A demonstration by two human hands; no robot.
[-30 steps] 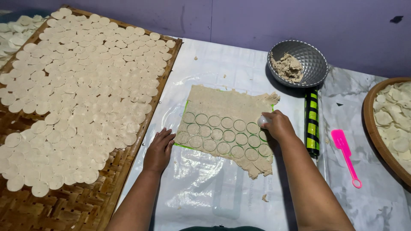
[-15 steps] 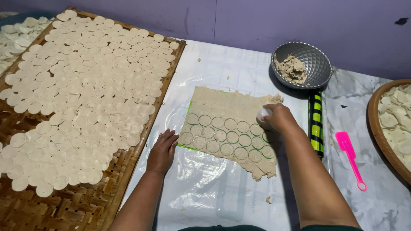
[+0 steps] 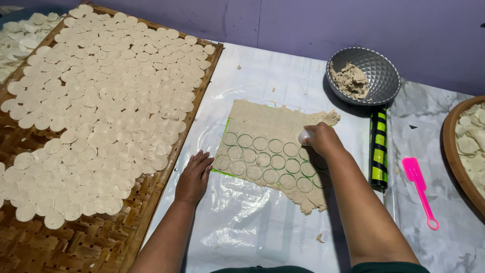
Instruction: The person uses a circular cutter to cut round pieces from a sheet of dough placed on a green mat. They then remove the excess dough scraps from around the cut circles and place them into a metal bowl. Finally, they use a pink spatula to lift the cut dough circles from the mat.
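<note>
My right hand (image 3: pixel 323 140) pinches a small white round cutter (image 3: pixel 305 136) on the thin beige dough sheet (image 3: pixel 273 146); my left hand (image 3: pixel 193 176) lies spread at the sheet's left edge. Soft, tearable dough, I judge; lift by edges.

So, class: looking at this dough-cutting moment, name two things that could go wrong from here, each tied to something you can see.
1. The right hand presses a small white round cutter close to the last circle; a new cut might overlap it and spoil both.
2. The left hand only steadies the dough sheet at its corner, on a slick plastic cover, so the sheet could slide or tear.
</note>
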